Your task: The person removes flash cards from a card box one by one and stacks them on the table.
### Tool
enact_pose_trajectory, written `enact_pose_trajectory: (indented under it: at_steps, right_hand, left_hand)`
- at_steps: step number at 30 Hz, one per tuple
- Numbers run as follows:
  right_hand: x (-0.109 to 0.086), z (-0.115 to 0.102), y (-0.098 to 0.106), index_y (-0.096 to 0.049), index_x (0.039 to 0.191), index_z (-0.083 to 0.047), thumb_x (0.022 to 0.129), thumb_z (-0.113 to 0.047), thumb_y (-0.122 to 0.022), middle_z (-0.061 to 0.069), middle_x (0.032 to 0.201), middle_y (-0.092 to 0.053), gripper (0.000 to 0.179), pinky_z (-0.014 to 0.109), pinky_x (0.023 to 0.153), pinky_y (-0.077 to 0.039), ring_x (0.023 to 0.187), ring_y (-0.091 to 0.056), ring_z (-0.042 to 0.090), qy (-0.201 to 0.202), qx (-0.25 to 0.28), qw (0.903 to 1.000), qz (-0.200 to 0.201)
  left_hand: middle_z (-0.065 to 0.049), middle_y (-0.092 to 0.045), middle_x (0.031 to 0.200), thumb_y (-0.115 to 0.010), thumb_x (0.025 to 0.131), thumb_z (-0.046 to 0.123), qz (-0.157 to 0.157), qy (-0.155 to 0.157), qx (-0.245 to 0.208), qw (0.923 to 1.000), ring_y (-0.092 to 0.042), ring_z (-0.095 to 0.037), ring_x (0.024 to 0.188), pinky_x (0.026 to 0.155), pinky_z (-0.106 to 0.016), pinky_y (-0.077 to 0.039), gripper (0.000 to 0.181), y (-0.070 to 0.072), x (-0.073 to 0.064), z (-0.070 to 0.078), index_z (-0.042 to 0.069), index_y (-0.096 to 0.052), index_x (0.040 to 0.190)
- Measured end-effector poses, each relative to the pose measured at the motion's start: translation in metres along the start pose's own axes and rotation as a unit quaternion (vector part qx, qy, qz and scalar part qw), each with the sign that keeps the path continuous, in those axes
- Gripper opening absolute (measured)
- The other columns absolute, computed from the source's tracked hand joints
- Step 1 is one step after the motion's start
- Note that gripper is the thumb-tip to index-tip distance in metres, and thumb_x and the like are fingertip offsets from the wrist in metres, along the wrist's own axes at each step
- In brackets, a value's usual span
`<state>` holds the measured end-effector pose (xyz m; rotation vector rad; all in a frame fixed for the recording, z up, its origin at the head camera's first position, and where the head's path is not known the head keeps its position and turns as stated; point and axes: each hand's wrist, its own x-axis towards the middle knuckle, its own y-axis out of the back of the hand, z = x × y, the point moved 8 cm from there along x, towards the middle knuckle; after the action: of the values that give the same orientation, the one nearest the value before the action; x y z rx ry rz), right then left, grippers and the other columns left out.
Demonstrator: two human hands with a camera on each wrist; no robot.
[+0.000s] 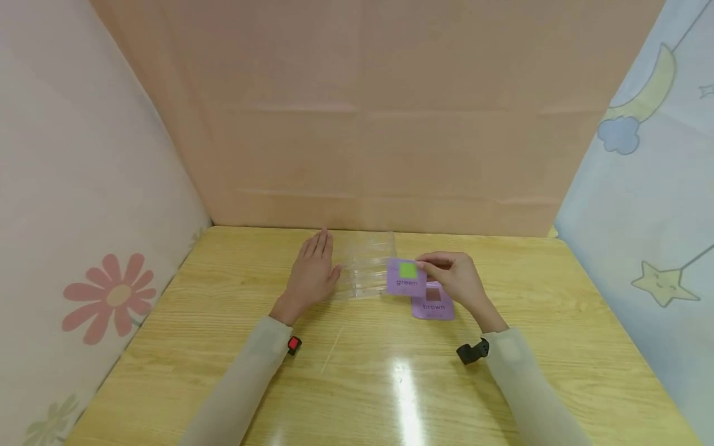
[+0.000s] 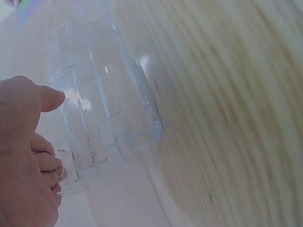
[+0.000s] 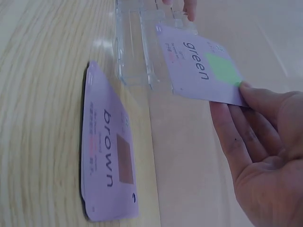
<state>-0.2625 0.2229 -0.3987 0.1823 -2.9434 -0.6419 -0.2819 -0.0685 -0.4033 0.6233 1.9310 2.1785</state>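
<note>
A purple flashcard (image 1: 399, 287) printed "green" with a green square is pinched at its corner between the thumb and fingers of my right hand (image 1: 458, 277). It hangs over the right end of a clear plastic tiered rack (image 1: 366, 277), overlapping it in the head view. My left hand (image 1: 310, 272) lies at the rack's left side with fingers straight and together, thumb at the rack's edge. A second purple card, "brown" with a brown square (image 3: 125, 158), lies on top of a thin stack on the table, just below the right hand.
The wooden table (image 1: 251, 384) carries a bright light reflection near its front. A plain tan backdrop (image 1: 357, 155) stands behind it. Patterned panels rise at both sides, the left one with a red flower (image 1: 116, 297). Each wrist wears a dark strapped device.
</note>
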Motion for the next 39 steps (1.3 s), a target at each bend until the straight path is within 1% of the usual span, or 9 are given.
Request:
enact_pose_trajectory:
  at_steps: [4,12,18,21,25,30,36,39]
  right_hand:
    - [-0.001,0.004,0.005,-0.079,0.121,-0.005,0.1,-0.026,-0.073,0.021,0.116,-0.079,0.03,0.042,0.082,-0.067,0.086,-0.081,0.018,-0.021,-0.003,0.9997,-0.007]
    - [0.0,0.014,0.005,-0.077,0.122,-0.001,0.101,-0.026,-0.072,0.022,0.116,-0.078,0.032,0.045,0.084,-0.067,0.087,-0.08,0.017,-0.039,0.013,0.9989,-0.023]
    - [0.0,0.016,0.008,-0.077,0.122,-0.003,0.102,-0.026,-0.071,0.02,0.115,-0.079,0.031,0.039,0.08,-0.067,0.087,-0.078,0.013,-0.034,-0.008,0.9989,-0.03]
    - [-0.003,0.02,0.013,-0.079,0.12,-0.005,0.101,-0.025,-0.072,0.02,0.114,-0.079,0.028,0.038,0.079,-0.067,0.086,-0.077,0.013,-0.039,-0.022,0.9985,-0.031]
    - [-0.008,0.026,0.019,-0.079,0.119,-0.006,0.101,-0.024,-0.072,0.019,0.113,-0.079,0.026,0.037,0.079,-0.067,0.088,-0.076,0.014,-0.048,-0.041,0.9974,-0.036]
    - [-0.013,0.033,0.021,-0.079,0.12,-0.006,0.103,-0.024,-0.07,0.017,0.114,-0.08,0.027,0.033,0.078,-0.066,0.091,-0.076,0.015,-0.056,-0.067,0.9949,-0.05]
    - [-0.015,0.041,0.023,-0.077,0.123,-0.005,0.103,-0.026,-0.07,0.018,0.114,-0.08,0.03,0.031,0.076,-0.065,0.09,-0.075,0.017,-0.066,-0.069,0.9937,-0.058]
    - [-0.016,0.046,0.025,-0.076,0.124,-0.004,0.103,-0.027,-0.07,0.018,0.113,-0.08,0.032,0.032,0.075,-0.066,0.089,-0.076,0.017,-0.075,-0.07,0.9929,-0.062]
  left_hand:
    - [-0.025,-0.018,0.174,-0.054,0.11,0.034,0.002,-0.001,-0.001,1.0,-0.024,-0.039,0.163,0.135,-0.052,-0.02,0.077,0.0,0.002,0.0,-0.008,-0.019,0.164]
    - [-0.025,-0.016,0.175,-0.052,0.11,0.035,-0.012,0.005,-0.009,0.9999,-0.022,-0.038,0.164,0.135,-0.052,-0.018,0.076,0.0,0.003,0.0,-0.007,-0.018,0.165]
    - [-0.024,-0.016,0.175,-0.052,0.11,0.035,-0.011,0.01,-0.002,0.9999,-0.021,-0.037,0.164,0.136,-0.051,-0.018,0.076,0.0,0.003,-0.002,-0.007,-0.018,0.165]
    - [-0.025,-0.016,0.175,-0.051,0.111,0.036,-0.012,0.004,0.002,0.9999,-0.022,-0.038,0.164,0.135,-0.051,-0.018,0.077,-0.002,0.004,-0.001,-0.007,-0.017,0.165]
    - [-0.025,-0.019,0.174,-0.053,0.11,0.035,-0.004,-0.004,0.003,1.0,-0.024,-0.039,0.163,0.135,-0.051,-0.019,0.077,-0.001,0.005,0.003,-0.008,-0.018,0.164]
    - [-0.025,-0.021,0.173,-0.054,0.11,0.034,-0.005,0.001,0.0,1.0,-0.024,-0.038,0.163,0.135,-0.051,-0.02,0.076,0.001,0.004,0.004,-0.008,-0.02,0.164]
    - [-0.025,-0.019,0.174,-0.053,0.11,0.033,-0.005,0.0,0.001,1.0,-0.025,-0.038,0.163,0.135,-0.051,-0.019,0.075,0.003,0.003,0.004,-0.008,-0.021,0.164]
    - [-0.025,-0.019,0.174,-0.053,0.11,0.032,-0.009,0.0,0.0,1.0,-0.025,-0.039,0.163,0.135,-0.051,-0.019,0.074,0.003,0.004,0.005,-0.008,-0.021,0.164]
